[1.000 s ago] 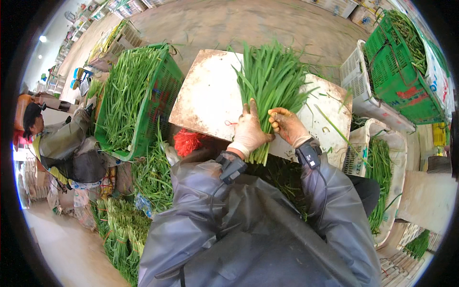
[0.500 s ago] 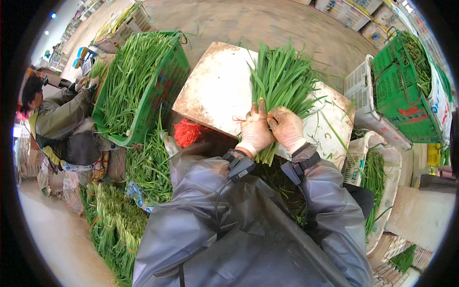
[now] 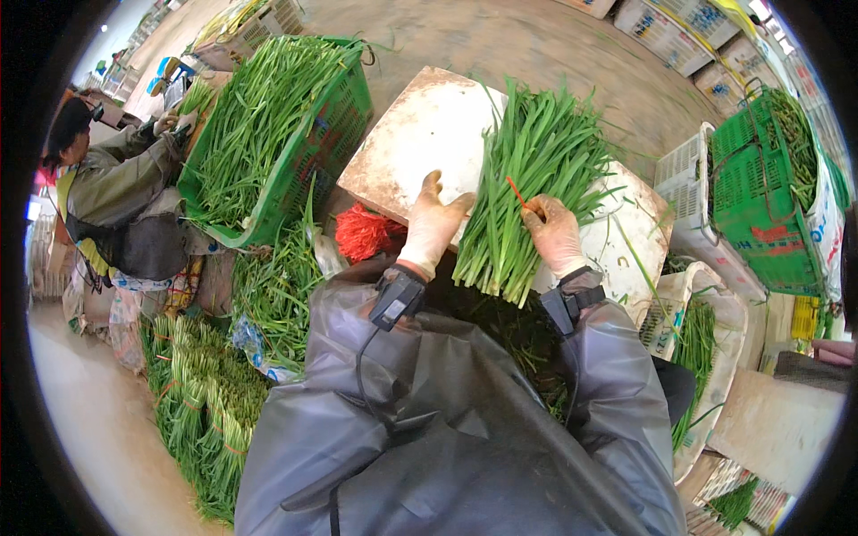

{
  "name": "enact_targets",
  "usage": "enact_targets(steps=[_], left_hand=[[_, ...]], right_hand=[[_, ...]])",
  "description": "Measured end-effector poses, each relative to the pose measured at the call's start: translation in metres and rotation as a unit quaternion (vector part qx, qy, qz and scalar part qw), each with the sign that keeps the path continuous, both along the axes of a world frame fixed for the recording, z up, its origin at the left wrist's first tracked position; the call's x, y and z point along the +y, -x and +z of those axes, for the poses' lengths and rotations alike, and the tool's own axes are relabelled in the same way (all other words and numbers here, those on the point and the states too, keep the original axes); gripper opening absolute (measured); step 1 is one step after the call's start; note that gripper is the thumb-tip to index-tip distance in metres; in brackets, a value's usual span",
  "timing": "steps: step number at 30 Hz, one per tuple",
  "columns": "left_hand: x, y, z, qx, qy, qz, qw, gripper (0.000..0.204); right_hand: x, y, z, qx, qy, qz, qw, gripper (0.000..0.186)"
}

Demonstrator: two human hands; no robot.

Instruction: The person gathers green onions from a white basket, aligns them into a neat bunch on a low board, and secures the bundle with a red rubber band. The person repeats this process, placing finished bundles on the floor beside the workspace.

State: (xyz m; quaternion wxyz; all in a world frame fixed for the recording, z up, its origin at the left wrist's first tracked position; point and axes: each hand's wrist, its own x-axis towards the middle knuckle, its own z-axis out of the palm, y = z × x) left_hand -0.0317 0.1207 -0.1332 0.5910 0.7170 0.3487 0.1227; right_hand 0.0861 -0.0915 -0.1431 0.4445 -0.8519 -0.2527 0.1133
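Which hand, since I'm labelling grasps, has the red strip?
The right hand, pinching the red strip above the green bundle; the left hand has none.

The board here is whitish and pretty grubby, with brown stains along its left edge, and there's a fat bunch of long green stalks lying right on it, stalk ends toward the wearer, plus a few loose green bits on the right part. The floor's brownish, kinda scuffed, with plant scraps scattered past the board and pale crates sitting farther off.
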Motion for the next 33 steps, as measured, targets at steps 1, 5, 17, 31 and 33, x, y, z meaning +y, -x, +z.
enact_targets(steps=[1,5,17,31,33], left_hand=[[0.001,0.01,-0.002,0.01,0.02,-0.002,1.0,0.093],[-0.033,0.046,-0.013,0.022,0.282,-0.009,0.959,0.088],[-0.001,0.028,-0.026,-0.023,-0.13,-0.22,0.967,0.03],[0.002,-0.006,-0.049,0.143,-0.359,-0.138,0.912,0.016],[0.003,-0.006,-0.052,0.146,-0.367,-0.146,0.907,0.01]], right_hand=[[0.0,0.0,0.001,0.018,-0.001,-0.001,1.0,0.016],[0.001,-0.002,0.001,-0.005,-0.01,0.005,1.0,0.015],[0.002,-0.001,0.006,0.035,-0.002,0.0,0.999,0.017],[-0.002,-0.007,0.009,0.035,0.005,0.018,0.999,0.016],[-0.003,-0.007,0.009,0.054,-0.003,0.015,0.998,0.016]])
